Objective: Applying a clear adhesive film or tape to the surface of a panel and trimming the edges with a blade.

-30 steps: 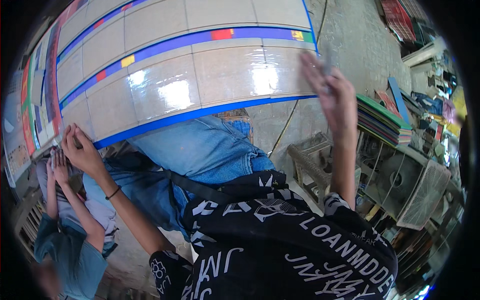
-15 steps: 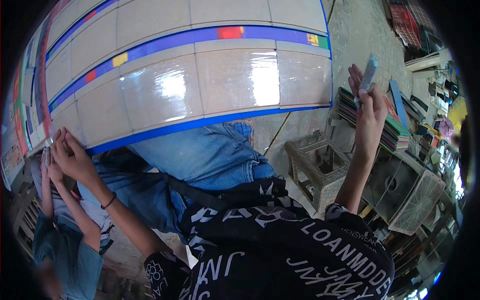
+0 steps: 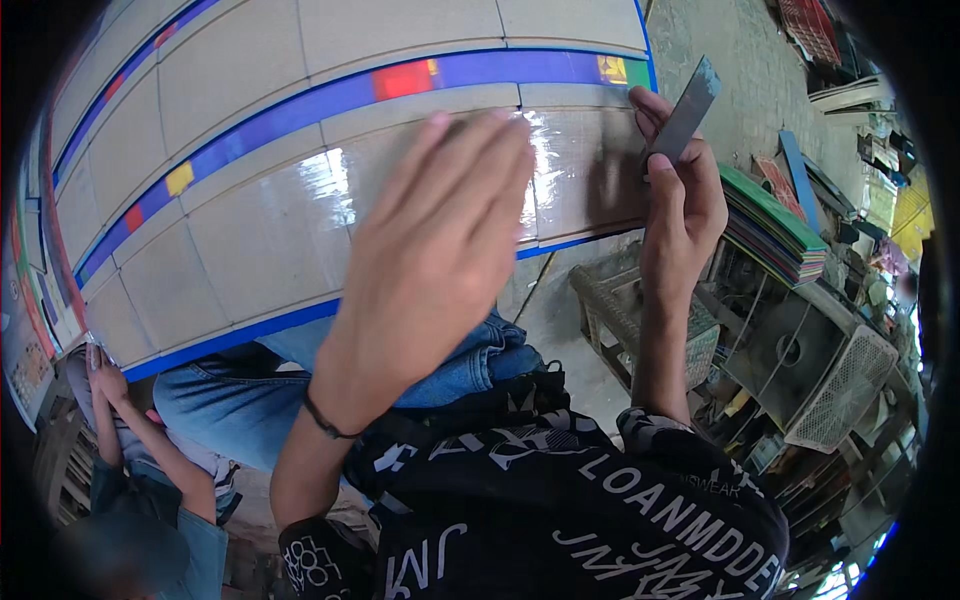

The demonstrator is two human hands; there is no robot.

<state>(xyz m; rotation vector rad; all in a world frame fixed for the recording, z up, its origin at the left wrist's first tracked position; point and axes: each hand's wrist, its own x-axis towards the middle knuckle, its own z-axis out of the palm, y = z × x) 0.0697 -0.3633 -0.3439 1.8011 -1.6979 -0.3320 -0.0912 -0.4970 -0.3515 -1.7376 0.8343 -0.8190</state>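
My left hand (image 3: 430, 250) hovers over a wide flat board (image 3: 250, 230), its fingers stretched out and holding nothing. The board has beige sections, purple bands with red and yellow patches, and a blue edge; its near row shines under a glossy film. At the board's right end, my right hand (image 3: 680, 200) grips a flat grey strip (image 3: 688, 112), narrow and blade-like, its pale tip pointing up and away. Whether my left fingers touch the film cannot be made out.
Far left, another person's hands (image 3: 103, 372) meet at the board's corner. A worn stool (image 3: 625, 310) stands right of my knees. Beyond my right arm are a stack of coloured sheets (image 3: 775, 225) and a dusty box fan (image 3: 785, 345) with a white grille (image 3: 840, 388).
My left hand has left the board's left corner and come right, over its middle. My right hand has moved left to the board's right end, still holding the strip. The board appears shifted slightly left.
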